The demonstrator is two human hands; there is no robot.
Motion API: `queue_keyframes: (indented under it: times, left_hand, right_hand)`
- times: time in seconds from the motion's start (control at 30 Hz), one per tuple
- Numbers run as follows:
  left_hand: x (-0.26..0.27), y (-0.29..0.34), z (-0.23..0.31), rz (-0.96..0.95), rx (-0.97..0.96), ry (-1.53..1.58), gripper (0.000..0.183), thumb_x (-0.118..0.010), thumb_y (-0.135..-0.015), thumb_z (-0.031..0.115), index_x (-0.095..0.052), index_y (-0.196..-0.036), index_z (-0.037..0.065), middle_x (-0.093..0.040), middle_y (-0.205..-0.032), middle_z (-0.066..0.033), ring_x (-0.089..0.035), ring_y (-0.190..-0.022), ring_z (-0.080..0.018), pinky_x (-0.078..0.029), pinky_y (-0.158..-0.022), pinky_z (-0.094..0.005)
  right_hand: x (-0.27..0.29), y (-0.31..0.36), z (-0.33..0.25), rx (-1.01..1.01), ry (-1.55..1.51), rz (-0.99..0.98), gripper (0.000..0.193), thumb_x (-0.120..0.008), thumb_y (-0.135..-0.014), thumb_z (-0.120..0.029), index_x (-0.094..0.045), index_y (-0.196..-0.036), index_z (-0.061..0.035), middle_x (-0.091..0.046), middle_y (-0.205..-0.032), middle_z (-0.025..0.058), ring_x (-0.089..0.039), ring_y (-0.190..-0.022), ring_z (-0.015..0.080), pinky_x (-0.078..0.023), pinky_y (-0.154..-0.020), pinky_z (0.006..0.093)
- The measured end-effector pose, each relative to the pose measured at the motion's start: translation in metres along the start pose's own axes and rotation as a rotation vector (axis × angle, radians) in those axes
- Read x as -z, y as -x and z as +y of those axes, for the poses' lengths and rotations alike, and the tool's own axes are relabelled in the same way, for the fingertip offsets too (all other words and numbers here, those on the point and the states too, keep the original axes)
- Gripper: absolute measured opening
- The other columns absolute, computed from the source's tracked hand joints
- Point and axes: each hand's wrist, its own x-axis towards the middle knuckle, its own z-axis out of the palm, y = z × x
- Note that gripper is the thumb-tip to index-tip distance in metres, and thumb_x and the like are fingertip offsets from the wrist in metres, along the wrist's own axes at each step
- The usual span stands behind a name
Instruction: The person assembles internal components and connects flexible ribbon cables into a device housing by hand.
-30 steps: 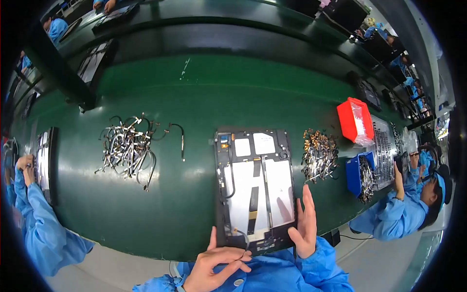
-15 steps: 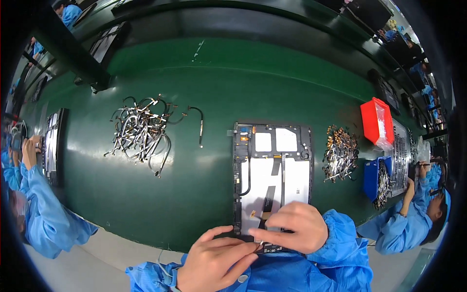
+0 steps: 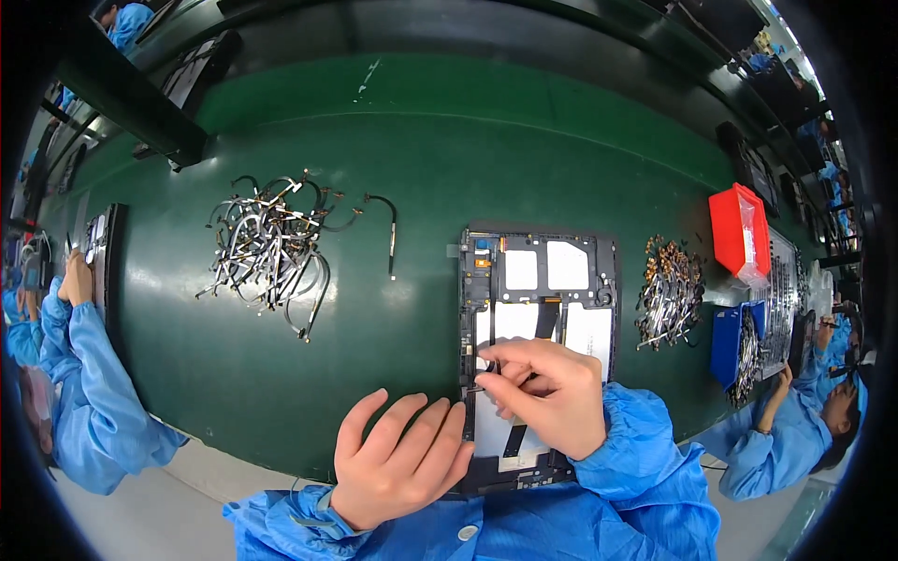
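An opened tablet-like device (image 3: 599, 327), with a black frame and white inner panels, lies in front of me on the green table. My right hand (image 3: 552, 393) reaches over it, thumb and index finger pinched at the inner left edge of the frame. Between those fingertips is a thin black cable (image 3: 494, 323) that runs down the device's left side; the pinched part is mostly hidden. My left hand (image 3: 404, 458) is open beside the lower left corner, fingers spread, its fingertips close to the frame's edge. Nothing shows in it.
A tangled pile of flat cables (image 3: 267, 243) lies at left, with a single cable (image 3: 393, 238) beside it. More small flex cables (image 3: 671, 294) are heaped right of the device. Beyond stand a red bin (image 3: 739, 234) and a blue bin (image 3: 734, 346). Co-workers sit on both sides.
My right hand has moved up and left from the device's lower end to its left edge. My left hand has drawn back from the lower edge and spread its fingers.
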Motion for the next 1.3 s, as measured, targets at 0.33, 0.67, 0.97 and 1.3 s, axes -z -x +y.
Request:
queue_keyframes:
  times: [0.33,0.67,0.97,1.3]
  left_hand:
    - [-0.016,-0.01,-0.011,-0.02,-0.124,-0.021,0.024,-0.062,-0.08,0.026,-0.07,-0.099,0.013,-0.066,-0.091,-0.0002,-0.062,-0.09,-0.015,-0.047,-0.09,-0.0368]
    - [-0.01,-0.002,-0.007,-0.059,-0.177,-0.02,0.021,-0.055,-0.081,0.018,-0.07,-0.093,0.011,-0.056,-0.071,0.0008,-0.058,-0.07,-0.0135,-0.054,-0.084,-0.0312]
    - [-0.025,-0.004,0.02,0.025,-0.236,0.212,0.011,-0.056,-0.08,0.013,-0.065,-0.081,0.007,-0.056,-0.077,-0.0017,-0.06,-0.076,-0.0142,-0.054,-0.092,-0.0337]
    - [-0.035,-0.011,0.026,0.015,-0.171,0.073,0.005,-0.063,-0.079,0.014,-0.062,-0.077,0.01,-0.058,-0.087,-0.0051,-0.061,-0.082,-0.0187,-0.058,-0.083,-0.0312]
  right_hand:
    - [0.001,-0.003,0.002,0.104,0.122,0.024,0.036,-0.072,-0.081,0.005,-0.064,-0.116,0.0031,-0.063,-0.073,0.0058,-0.062,-0.061,0.0079,-0.052,-0.053,0.0215]
    - [0.005,-0.003,-0.001,0.043,0.096,-0.03,0.041,-0.073,-0.081,0.003,-0.061,-0.121,0.0006,-0.062,-0.072,0.0049,-0.061,-0.06,0.0073,-0.053,-0.054,0.0218]
    - [0.005,-0.005,-0.008,0.049,0.131,-0.066,0.044,-0.073,-0.079,0.009,-0.06,-0.12,0.002,-0.063,-0.076,0.006,-0.063,-0.065,0.0078,-0.052,-0.055,0.0214]
    - [0.032,-0.029,-0.013,-0.093,0.063,-0.206,0.028,-0.073,-0.079,0.002,-0.068,-0.107,-0.0002,-0.061,-0.095,0.0094,-0.06,-0.06,0.0088,-0.047,-0.051,0.0202]
